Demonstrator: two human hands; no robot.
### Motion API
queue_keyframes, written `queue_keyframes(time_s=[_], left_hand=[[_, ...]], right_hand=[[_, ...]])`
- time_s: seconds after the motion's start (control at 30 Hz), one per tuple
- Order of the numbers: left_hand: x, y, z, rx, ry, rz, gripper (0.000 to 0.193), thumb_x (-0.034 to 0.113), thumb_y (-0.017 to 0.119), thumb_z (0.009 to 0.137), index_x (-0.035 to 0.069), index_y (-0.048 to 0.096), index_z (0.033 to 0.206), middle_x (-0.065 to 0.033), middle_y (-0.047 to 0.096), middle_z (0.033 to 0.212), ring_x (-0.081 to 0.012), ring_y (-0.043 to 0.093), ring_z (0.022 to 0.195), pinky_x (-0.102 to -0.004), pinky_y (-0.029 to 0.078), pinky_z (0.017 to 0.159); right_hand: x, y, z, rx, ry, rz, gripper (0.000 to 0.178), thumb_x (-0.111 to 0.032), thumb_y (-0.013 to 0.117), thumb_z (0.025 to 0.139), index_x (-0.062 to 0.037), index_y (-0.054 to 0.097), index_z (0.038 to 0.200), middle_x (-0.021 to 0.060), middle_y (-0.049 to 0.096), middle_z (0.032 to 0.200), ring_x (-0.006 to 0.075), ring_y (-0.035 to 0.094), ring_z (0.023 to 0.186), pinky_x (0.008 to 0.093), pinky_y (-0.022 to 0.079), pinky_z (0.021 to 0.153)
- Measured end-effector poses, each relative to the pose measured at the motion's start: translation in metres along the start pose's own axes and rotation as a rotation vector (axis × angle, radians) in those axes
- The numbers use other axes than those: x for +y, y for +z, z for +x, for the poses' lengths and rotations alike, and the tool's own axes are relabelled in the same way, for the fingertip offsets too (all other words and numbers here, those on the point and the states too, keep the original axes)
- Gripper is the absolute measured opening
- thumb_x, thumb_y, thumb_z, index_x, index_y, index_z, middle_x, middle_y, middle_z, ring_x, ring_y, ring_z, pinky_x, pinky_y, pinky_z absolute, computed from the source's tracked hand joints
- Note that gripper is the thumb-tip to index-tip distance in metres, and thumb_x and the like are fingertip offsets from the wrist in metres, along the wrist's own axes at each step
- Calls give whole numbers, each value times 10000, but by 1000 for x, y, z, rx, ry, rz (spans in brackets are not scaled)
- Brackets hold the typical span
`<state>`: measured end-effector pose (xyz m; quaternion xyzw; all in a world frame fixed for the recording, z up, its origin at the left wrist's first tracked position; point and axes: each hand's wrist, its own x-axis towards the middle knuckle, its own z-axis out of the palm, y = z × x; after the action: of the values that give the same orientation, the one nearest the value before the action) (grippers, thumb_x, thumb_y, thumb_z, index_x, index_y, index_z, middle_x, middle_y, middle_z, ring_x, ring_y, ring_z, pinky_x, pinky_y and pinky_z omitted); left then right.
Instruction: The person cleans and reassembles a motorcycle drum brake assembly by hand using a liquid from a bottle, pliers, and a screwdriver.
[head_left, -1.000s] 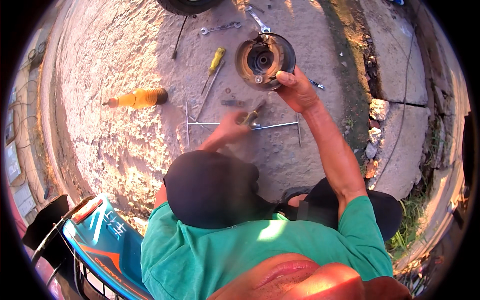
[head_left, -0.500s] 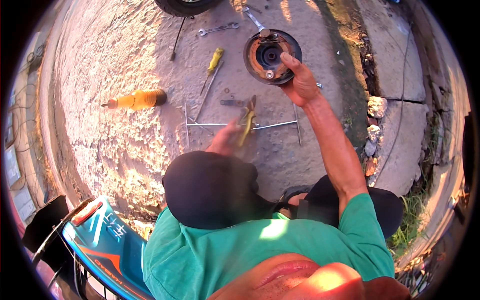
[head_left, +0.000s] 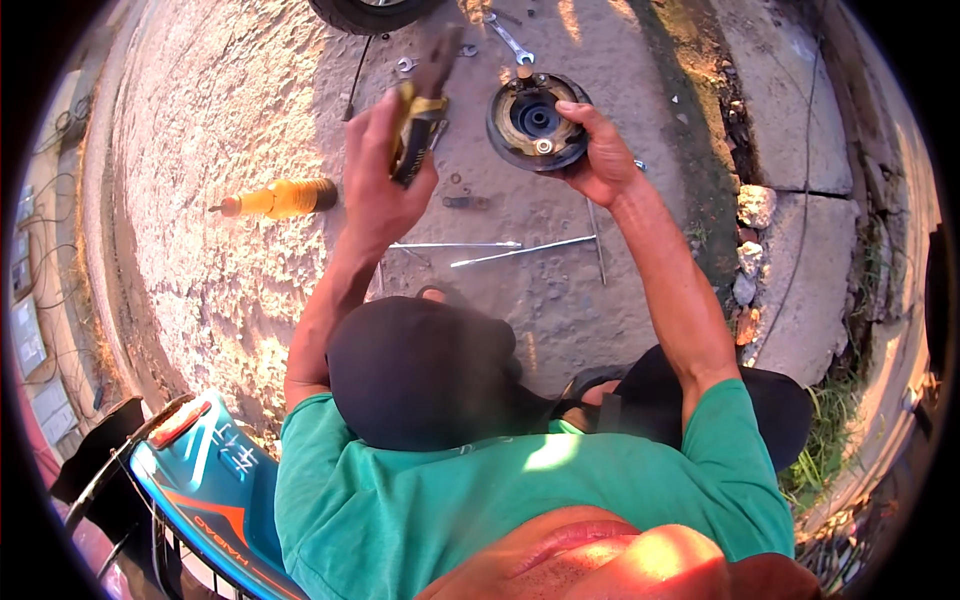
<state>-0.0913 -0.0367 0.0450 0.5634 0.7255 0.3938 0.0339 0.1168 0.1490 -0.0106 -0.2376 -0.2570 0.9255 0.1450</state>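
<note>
My left hand [head_left: 388, 185] is raised and closed around a pair of pliers [head_left: 425, 115] with yellow and black handles; their jaws point up and away from me, slightly blurred. To the right, my right hand [head_left: 605, 155] grips a round drum brake plate [head_left: 540, 122] by its right edge, thumb on top. Curved brake shoes and a dark round centre show on its upper face. The pliers are apart from the plate. Just beyond the plate lies an open-ended wrench [head_left: 512, 42]. Another wrench [head_left: 405, 65] is partly hidden behind the pliers.
Long metal rods [head_left: 455, 244] with crossbars lie on the ground before my knees, near a small flat dark metal piece [head_left: 467, 202]. An orange bottle [head_left: 285, 198] lies at left. A tyre [head_left: 375, 12] is at the far edge, a blue vehicle panel [head_left: 205, 480] at lower left.
My left hand has picked the pliers up off the ground and lifted them forward and left. One rod has shifted. The brake plate stays in my right hand, tilted a little differently.
</note>
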Motion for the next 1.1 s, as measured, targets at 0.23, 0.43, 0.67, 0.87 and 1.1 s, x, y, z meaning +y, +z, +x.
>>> queue_keyframes(time_s=[0.23, 0.43, 0.67, 0.87, 1.1], left_hand=[[-4, -3, 15, -343, -52, 105, 780, 2, 714, 787, 153, 512, 1525, -152, 602, 1300, -320, 681, 1096, -386, 577, 869], [-2, 1, 15, -17, 114, -22, 792, -19, 709, 776, 111, 494, 1527, -176, 589, 1301, -343, 678, 1053, -402, 581, 878], [-15, 1, 10, -376, -149, 71, 772, 2, 721, 781, 108, 513, 1516, -154, 601, 1324, -313, 680, 1104, -393, 564, 873], [-21, 11, -1, -315, -93, 13, 790, -18, 711, 774, 141, 510, 1521, -160, 587, 1362, -335, 670, 1104, -407, 559, 908], [-25, 16, 11, -444, -201, 13, 731, 4, 692, 808, 127, 526, 1509, -155, 590, 1347, -338, 651, 1175, -399, 541, 978]], right_hand=[[22, -27, -2, -7, 51, 12, 555, -319, 636, 970, -48, 546, 1446, 100, 670, 1347, 211, 682, 1186, 429, 572, 1038], [10, -22, 3, -44, 31, 21, 552, -333, 640, 974, -44, 550, 1436, 108, 679, 1329, 221, 684, 1184, 434, 571, 1041], [24, -38, 13, -9, 119, 17, 540, -342, 673, 959, -81, 563, 1418, 81, 684, 1300, 213, 690, 1163, 443, 588, 1005], [25, -49, 10, 22, 117, -6, 553, -341, 681, 951, -105, 547, 1433, 79, 669, 1326, 214, 680, 1185, 451, 581, 1021], [38, -64, 17, 42, 153, 5, 514, -326, 713, 935, -95, 590, 1378, 70, 706, 1259, 194, 714, 1103, 424, 604, 972]])
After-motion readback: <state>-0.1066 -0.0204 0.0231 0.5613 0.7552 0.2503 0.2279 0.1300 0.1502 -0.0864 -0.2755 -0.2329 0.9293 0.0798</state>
